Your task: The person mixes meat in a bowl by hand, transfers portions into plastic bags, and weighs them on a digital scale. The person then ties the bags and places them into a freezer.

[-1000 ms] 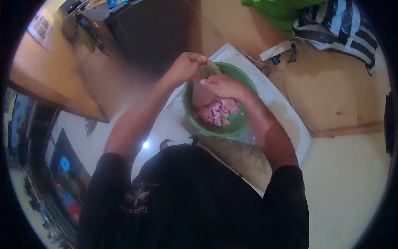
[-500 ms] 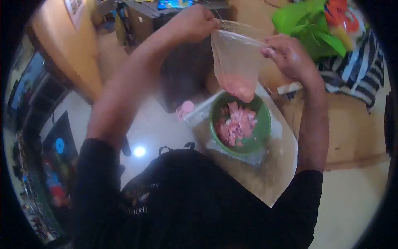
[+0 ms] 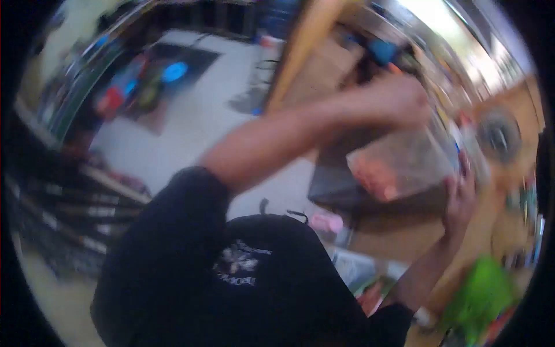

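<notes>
A clear plastic bag (image 3: 419, 159) with pink pieces of meat (image 3: 374, 175) in its closed end hangs tilted between my hands. My left hand (image 3: 407, 103) is closed at the upper edge of the bag's mouth, blurred by motion. At the opposite edge of the mouth, the fingers of my right hand (image 3: 461, 194) pinch the plastic. Lower down, the green bowl (image 3: 359, 289) with more pink meat (image 3: 372, 296) is mostly hidden behind my right forearm and my black shirt.
A pink container (image 3: 328, 222) is on the pale floor beside the bowl. Bright green bags (image 3: 483, 292) lie at the lower right. Beyond my hands are a dark box (image 3: 341, 194) and a round grey object (image 3: 500, 136). Colourful items (image 3: 141, 87) lie on a dark mat at left.
My view has swung to the left. Both hands have carried the bag away from above the bowl, and the bag now tilts with its meat end toward the left.
</notes>
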Demonstrator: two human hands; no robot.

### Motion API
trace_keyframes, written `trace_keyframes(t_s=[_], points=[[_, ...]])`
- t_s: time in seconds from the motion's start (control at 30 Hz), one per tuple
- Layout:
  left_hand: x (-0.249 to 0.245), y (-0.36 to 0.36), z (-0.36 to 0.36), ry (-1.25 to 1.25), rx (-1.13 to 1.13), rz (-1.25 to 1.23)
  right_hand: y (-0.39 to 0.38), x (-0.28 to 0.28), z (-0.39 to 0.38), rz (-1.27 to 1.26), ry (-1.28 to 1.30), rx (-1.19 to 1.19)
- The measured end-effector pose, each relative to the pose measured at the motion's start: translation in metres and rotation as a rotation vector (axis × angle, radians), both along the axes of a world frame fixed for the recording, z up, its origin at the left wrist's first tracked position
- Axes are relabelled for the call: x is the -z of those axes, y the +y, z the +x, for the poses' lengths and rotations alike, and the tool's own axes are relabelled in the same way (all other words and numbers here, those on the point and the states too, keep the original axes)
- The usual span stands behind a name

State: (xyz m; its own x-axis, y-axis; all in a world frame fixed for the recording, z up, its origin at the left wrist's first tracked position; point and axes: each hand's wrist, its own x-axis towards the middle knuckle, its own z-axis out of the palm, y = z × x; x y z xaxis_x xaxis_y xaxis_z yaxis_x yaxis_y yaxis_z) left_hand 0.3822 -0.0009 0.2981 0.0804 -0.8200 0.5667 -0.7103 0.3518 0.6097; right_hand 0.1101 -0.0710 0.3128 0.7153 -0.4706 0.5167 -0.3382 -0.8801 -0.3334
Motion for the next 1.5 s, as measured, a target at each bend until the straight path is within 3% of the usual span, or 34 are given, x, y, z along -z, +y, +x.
trace_keyframes(t_s=[0.07,0.2,0.33,0.43,0.47,0.6,0.77,0.93,1.0,1.03,1.07,1.13,1.2,1.27,1.3,1.33,1.4,1.47,1.5], points=[[0.021,0.022,0.028,0.05,-0.125,0.009,-0.009,0.031,0.053,0.261,-0.074,-0.116],[0.093,0.037,0.093,0.169,-0.2,0.071,-0.054,0.111,0.159,0.495,0.15,-0.539],[0.154,0.057,0.143,0.359,-0.414,0.139,-0.043,0.165,0.297,0.437,0.224,-0.834],[0.177,0.064,0.191,0.397,-0.617,0.21,-0.038,0.208,0.388,0.659,0.258,-1.029],[0.198,0.108,0.201,0.426,-0.699,0.249,0.003,0.237,0.41,0.615,0.268,-1.069],[0.211,0.153,0.261,0.389,-0.921,0.331,0.042,0.247,0.509,0.539,0.275,-1.326],[0.215,0.222,0.323,0.393,-1.091,0.147,0.086,0.254,0.614,0.546,0.342,-1.233],[0.232,0.349,0.38,0.533,-1.288,0.189,0.088,0.285,0.719,0.577,0.222,-1.09],[0.251,0.399,0.401,0.743,-1.342,0.228,0.094,0.29,0.752,0.981,0.221,-0.996],[0.257,0.415,0.409,0.757,-1.34,0.239,0.095,0.285,0.766,0.63,0.285,-0.955],[0.259,0.432,0.42,0.735,-1.382,0.252,0.099,0.288,0.784,0.639,0.293,-0.949],[0.271,0.465,0.447,0.711,-1.418,0.272,0.111,0.296,0.82,0.935,0.214,-0.968],[0.304,0.498,0.477,0.738,-1.507,0.144,0.132,0.291,0.85,0.863,0.229,-0.932],[0.325,0.533,0.505,0.768,-1.573,0.108,0.159,0.282,0.888,0.629,0.348,-0.871],[0.335,0.554,0.525,0.79,-1.647,0.064,0.147,0.326,0.92,0.5,0.214,-0.91],[0.346,0.578,0.543,0.864,-1.696,0.079,0.159,0.33,0.949,0.484,0.212,-0.923],[0.357,0.606,0.561,0.972,-1.751,0.093,0.183,0.332,0.992,0.685,0.333,-0.975],[0.343,0.639,0.592,1.264,-1.897,-0.329,0.188,0.384,1.055,0.581,0.371,-0.908],[0.349,0.662,0.606,1.25,-1.907,-0.332,0.191,0.416,1.083,0.518,0.362,-0.924]])
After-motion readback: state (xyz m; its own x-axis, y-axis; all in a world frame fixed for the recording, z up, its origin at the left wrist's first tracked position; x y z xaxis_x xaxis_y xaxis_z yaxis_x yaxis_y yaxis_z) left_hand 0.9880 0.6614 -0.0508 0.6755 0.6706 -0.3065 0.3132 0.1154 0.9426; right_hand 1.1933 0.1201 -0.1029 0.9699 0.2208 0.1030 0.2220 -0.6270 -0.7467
